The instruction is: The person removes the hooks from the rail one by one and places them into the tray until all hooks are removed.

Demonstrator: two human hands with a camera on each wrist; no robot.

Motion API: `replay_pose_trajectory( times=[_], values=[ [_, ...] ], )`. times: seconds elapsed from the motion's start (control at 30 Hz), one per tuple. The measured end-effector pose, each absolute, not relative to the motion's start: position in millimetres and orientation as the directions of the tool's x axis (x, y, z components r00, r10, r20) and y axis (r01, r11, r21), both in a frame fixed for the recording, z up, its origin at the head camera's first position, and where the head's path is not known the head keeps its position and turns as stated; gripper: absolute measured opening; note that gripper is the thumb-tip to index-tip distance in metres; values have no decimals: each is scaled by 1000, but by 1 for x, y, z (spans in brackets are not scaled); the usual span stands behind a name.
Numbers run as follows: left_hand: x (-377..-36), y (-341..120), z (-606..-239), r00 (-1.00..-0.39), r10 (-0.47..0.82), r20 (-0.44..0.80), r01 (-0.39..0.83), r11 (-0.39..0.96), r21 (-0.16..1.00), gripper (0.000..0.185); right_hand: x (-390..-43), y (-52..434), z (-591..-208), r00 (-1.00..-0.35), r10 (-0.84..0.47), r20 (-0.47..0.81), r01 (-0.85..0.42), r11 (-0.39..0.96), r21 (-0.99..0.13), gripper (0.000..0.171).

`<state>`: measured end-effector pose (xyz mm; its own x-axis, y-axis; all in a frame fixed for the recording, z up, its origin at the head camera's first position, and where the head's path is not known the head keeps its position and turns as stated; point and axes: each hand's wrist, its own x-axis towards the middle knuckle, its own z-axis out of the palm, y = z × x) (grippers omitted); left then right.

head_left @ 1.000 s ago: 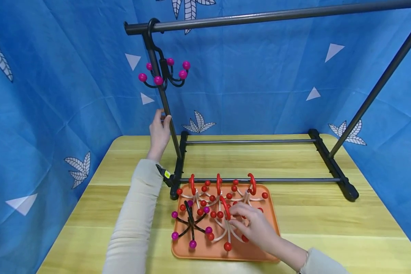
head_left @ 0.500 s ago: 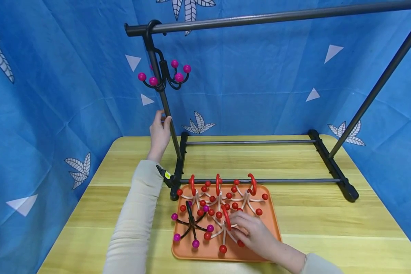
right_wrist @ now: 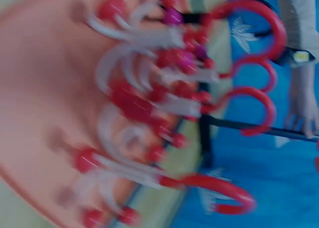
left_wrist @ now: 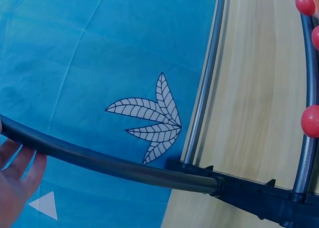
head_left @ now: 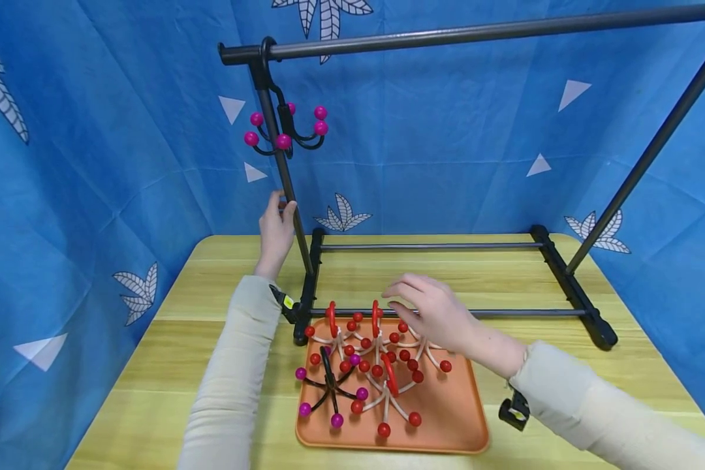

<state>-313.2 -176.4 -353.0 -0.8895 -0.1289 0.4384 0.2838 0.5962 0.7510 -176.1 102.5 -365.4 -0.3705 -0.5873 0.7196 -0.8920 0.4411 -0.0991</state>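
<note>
My left hand (head_left: 277, 228) holds the left upright post (head_left: 299, 238) of a dark metal rack, thumb and fingers on either side of it. In the left wrist view, fingers (left_wrist: 35, 175) lie against that post. My right hand (head_left: 437, 313) hovers over the back right of an orange tray (head_left: 452, 418), fingers bent and apart, nothing held. It hides part of the back right white hanger there. Several white multi-arm hangers with red hooks and red balls, like the front one (head_left: 390, 375), stand in the tray beside a black hanger with magenta balls (head_left: 330, 382).
A similar black hanger with pink balls (head_left: 285, 121) hangs at the left end of the rack's top bar (head_left: 446, 36). The rack's lower bar (head_left: 529, 313) runs just behind the tray. Blue patterned cloth (head_left: 446, 150) surrounds the wooden table (head_left: 564, 405).
My right hand has let go of the front white hanger and moved back over the far right one. The front hanger shifted slightly toward me earlier. The hanging black hanger has turned. Left hand stays.
</note>
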Motion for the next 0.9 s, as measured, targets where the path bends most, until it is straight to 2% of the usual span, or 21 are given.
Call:
replay_pose_trajectory(
  times=[0.07,0.13,0.2,0.33,0.5,0.67,0.8,0.9],
  values=[
    [-313,-177,-353,-895,-131,426,274,593,757,40,-186,97,-350,-336,-619,710,-898,437,-44,9],
    [-314,-177,-353,-899,-131,417,267,591,761,41,-196,91,-335,-312,-638,704,-900,435,-5,12],
    [-314,-178,-354,-900,-133,415,265,590,763,40,-205,84,-321,-318,-638,701,-892,451,5,15],
    [-313,-178,-355,-898,-134,420,266,595,759,39,-220,68,-295,-371,-605,704,-867,498,-29,14],
    [-312,-177,-356,-891,-140,433,270,602,751,36,-236,47,-264,-450,-550,704,-847,512,-142,16],
    [-313,-176,-354,-886,-150,438,269,605,750,36,-250,29,-234,-516,-513,686,-819,530,-220,23],
    [-314,-177,-355,-890,-147,432,265,605,751,35,-261,17,-212,-552,-496,670,-796,554,-245,30],
    [-314,-176,-356,-892,-137,430,271,601,752,36,-267,10,-195,-606,-477,636,-752,604,-263,36]
  ],
)
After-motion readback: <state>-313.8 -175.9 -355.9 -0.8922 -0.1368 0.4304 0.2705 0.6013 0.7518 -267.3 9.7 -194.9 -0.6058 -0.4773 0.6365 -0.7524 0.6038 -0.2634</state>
